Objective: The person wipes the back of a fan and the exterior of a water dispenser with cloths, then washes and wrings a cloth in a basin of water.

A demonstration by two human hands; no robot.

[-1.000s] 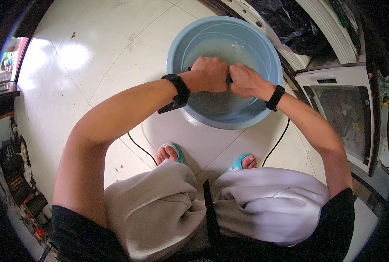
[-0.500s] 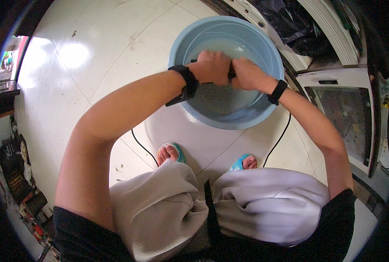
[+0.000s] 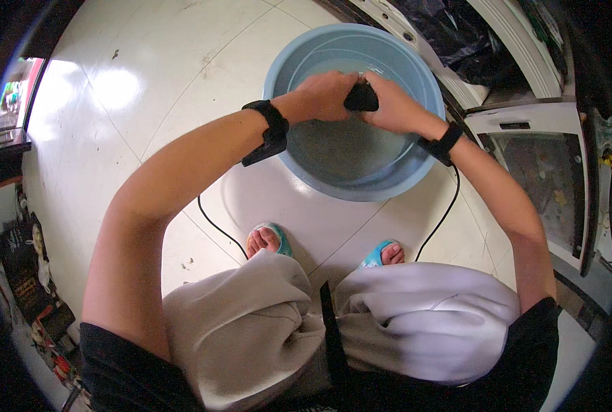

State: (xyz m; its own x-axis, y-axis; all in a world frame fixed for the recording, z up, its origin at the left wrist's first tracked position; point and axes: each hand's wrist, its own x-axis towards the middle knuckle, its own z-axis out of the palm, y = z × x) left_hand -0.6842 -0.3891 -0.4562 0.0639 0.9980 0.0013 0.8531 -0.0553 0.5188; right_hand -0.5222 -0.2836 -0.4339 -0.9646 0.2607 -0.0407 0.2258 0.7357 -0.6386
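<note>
A round blue basin (image 3: 361,191) stands on the floor in front of me, with cloudy water (image 3: 344,151) in it. Over the water, both hands are closed on a small bunched black cloth (image 3: 361,98). My left hand (image 3: 322,96) grips it from the left, fingers curled. From the other side my right hand (image 3: 397,106) holds it, the thumb side toward the left hand. Most of the cloth is hidden by my fingers; what kind of garment or rag it is cannot be made out. Each wrist wears a black strap.
Pale floor tiles (image 3: 182,75) lie to the left. A white cabinet (image 3: 526,127) with a dark glass panel stands close on the right, below a shelf holding a black plastic bag (image 3: 457,41). Black cables (image 3: 445,220) hang near my slippered feet. Assorted items (image 3: 28,275) line the far left.
My left hand has shifted slightly left and turned, and my right hand has rotated. More of the black cloth shows between them. The basin has stayed nearly in place.
</note>
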